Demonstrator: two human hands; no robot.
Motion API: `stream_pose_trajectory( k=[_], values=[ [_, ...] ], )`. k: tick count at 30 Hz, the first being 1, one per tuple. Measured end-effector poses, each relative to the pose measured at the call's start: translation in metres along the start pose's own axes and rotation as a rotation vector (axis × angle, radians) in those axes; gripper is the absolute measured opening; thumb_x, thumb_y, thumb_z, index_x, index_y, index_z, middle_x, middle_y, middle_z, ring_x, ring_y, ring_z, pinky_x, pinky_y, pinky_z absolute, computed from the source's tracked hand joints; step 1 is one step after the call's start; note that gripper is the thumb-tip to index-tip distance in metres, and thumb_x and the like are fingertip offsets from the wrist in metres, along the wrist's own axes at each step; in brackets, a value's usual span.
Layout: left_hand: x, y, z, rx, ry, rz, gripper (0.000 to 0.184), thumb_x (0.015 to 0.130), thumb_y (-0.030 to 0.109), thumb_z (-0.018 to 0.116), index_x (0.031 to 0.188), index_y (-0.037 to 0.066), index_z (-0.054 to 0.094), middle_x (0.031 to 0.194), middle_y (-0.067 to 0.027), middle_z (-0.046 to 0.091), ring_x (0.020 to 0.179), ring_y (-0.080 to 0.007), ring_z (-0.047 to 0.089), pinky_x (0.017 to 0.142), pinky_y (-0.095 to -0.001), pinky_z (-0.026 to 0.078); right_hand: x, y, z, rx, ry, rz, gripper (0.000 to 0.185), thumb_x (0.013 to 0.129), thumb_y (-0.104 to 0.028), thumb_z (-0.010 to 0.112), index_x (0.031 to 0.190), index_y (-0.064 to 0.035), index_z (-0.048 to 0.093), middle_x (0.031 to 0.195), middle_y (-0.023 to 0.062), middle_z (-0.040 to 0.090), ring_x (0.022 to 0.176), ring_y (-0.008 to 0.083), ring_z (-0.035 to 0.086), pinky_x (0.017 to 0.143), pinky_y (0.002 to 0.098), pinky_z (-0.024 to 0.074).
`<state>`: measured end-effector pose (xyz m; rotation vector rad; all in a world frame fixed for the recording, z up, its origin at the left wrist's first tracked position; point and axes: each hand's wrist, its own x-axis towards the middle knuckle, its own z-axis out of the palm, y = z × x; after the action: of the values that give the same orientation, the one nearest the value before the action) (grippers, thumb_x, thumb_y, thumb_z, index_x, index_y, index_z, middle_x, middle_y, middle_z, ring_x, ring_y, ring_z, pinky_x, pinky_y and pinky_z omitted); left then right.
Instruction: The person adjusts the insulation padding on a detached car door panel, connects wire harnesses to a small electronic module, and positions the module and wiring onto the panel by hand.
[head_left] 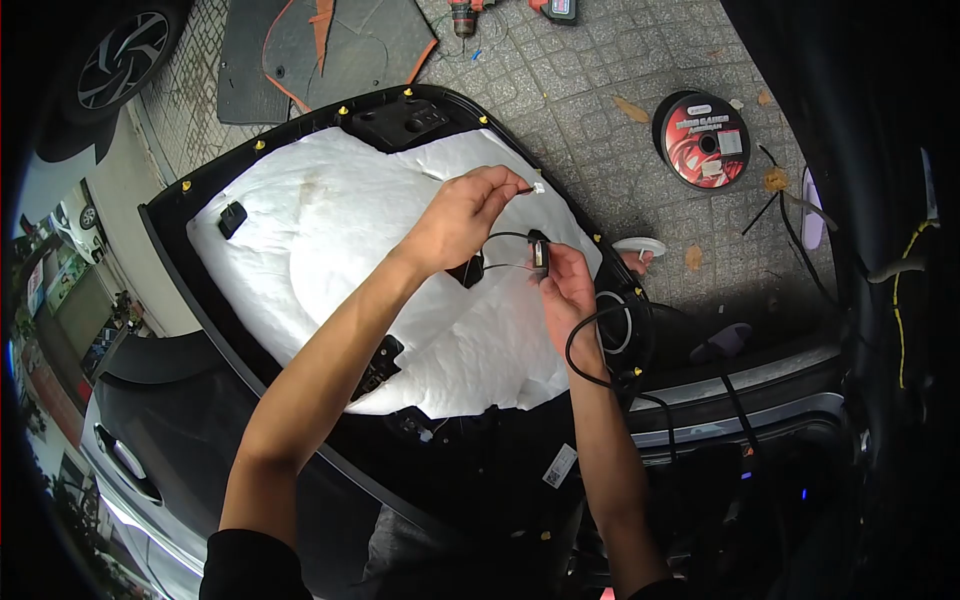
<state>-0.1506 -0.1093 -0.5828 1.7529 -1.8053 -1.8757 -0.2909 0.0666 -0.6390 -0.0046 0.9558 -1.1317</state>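
My left hand (455, 222) is closed in a pinch on a thin cable with a small white connector (538, 188) at its tip. My right hand (572, 285) grips a small black electronic module (540, 256) by its lower end. From the module a thin wire loops over toward my left hand. A thicker black cable (572, 340) curls around my right wrist. Both hands are above a black car trim panel (225, 325) covered by a white padded sheet (335, 215). Yellow clips (408, 92) sit along the panel's edge.
A red-labelled cable spool (706, 140) lies on the paving at the right. A red drill (463, 18) and dark mats (345, 55) are at the top. Near the panel's right edge are a white disc-shaped part (640, 246) and a car sill (740, 395).
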Motion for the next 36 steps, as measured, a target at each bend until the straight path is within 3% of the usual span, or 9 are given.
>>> stream_pose_trajectory(
  k=[1,2,6,15,19,21,24,34,36],
  values=[
    [-0.015,0.004,-0.005,0.052,-0.051,0.076,0.017,0.096,0.013,0.052,0.105,0.003,0.062,0.098,-0.0155,0.065,0.087,-0.0332,0.063,0.078,-0.0383,0.05,-0.001,0.0,0.001,-0.035,0.051,-0.019,0.053,0.086,-0.02,0.072,0.129,-0.0051,0.045,0.126,0.009,0.056,0.109,0.017,0.052,0.093,0.0327,0.041],
    [-0.031,0.013,-0.01,0.108,-0.135,0.073,0.016,0.096,0.013,0.055,0.106,0.003,0.062,0.09,-0.0095,0.063,0.08,-0.0206,0.061,0.072,-0.0323,0.049,-0.001,-0.003,0.004,-0.001,0.064,-0.024,0.056,0.083,-0.017,0.075,0.129,-0.0042,0.046,0.127,0.0084,0.056,0.112,0.017,0.052,0.096,0.0322,0.0408],
    [-0.075,0.014,0.002,0.316,-0.089,0.148,0.015,0.091,0.009,0.06,0.104,0.007,0.064,0.088,-0.0092,0.057,0.079,-0.0282,0.062,0.068,-0.0378,0.05,0.0,-0.016,0.014,-0.043,0.038,-0.006,0.067,0.078,-0.016,0.079,0.134,-0.0014,0.046,0.13,0.0084,0.055,0.12,0.0174,0.05,0.102,0.0323,0.0386],
    [-0.075,0.013,0.005,0.279,0.014,0.182,0.039,0.075,0.013,0.074,0.108,0.006,0.055,0.092,-0.0085,0.053,0.08,-0.0242,0.057,0.068,-0.0337,0.049,-0.005,-0.022,0.017,-0.037,-0.013,0.049,0.071,0.075,-0.014,0.081,0.136,-0.0006,0.047,0.129,0.007,0.057,0.118,0.017,0.052,0.103,0.0326,0.0382],
    [-0.074,0.016,0.0,0.126,-0.017,0.183,0.043,0.075,0.022,0.077,0.104,0.005,0.05,0.098,-0.0104,0.05,0.088,-0.0252,0.052,0.075,-0.0355,0.047,-0.005,-0.023,0.015,-0.035,0.002,0.042,0.07,0.076,-0.015,0.08,0.136,-0.0003,0.046,0.127,0.0059,0.057,0.118,0.0167,0.053,0.103,0.0328,0.0382],
    [-0.07,0.008,0.002,-0.042,-0.024,0.372,0.043,0.08,0.029,0.073,0.104,0.006,0.046,0.093,-0.0096,0.047,0.089,-0.0269,0.048,0.077,-0.0386,0.043,-0.004,-0.024,0.015,-0.04,0.016,0.036,0.07,0.077,-0.016,0.08,0.136,-0.0001,0.046,0.126,0.0056,0.057,0.118,0.0165,0.053,0.103,0.0329,0.0382],
    [-0.065,0.011,0.002,-0.014,-0.151,0.407,0.036,0.084,0.032,0.069,0.1,0.006,0.05,0.095,-0.0092,0.048,0.09,-0.0264,0.045,0.08,-0.0378,0.04,-0.005,-0.025,0.01,-0.046,0.009,0.011,0.07,0.078,-0.017,0.08,0.136,0.0004,0.045,0.126,0.0054,0.057,0.117,0.0165,0.053,0.102,0.0331,0.0392],
    [-0.069,0.022,0.001,0.299,-0.23,0.369,0.014,0.09,0.023,0.06,0.088,0.01,0.065,0.085,-0.0029,0.053,0.087,-0.0229,0.05,0.078,-0.0342,0.04,-0.003,-0.032,0.008,-0.073,-0.01,0.006,0.066,0.082,-0.015,0.075,0.137,0.0021,0.044,0.125,0.0072,0.058,0.115,0.017,0.054,0.099,0.033,0.042],
    [-0.066,0.02,0.0,0.256,-0.074,0.368,0.013,0.089,0.018,0.063,0.091,0.005,0.066,0.084,-0.0067,0.057,0.078,-0.0249,0.054,0.074,-0.0349,0.043,-0.004,-0.034,0.008,-0.085,-0.015,0.005,0.066,0.082,-0.016,0.075,0.137,0.0028,0.044,0.124,0.0076,0.058,0.115,0.017,0.054,0.099,0.0326,0.0422]
  ],
)
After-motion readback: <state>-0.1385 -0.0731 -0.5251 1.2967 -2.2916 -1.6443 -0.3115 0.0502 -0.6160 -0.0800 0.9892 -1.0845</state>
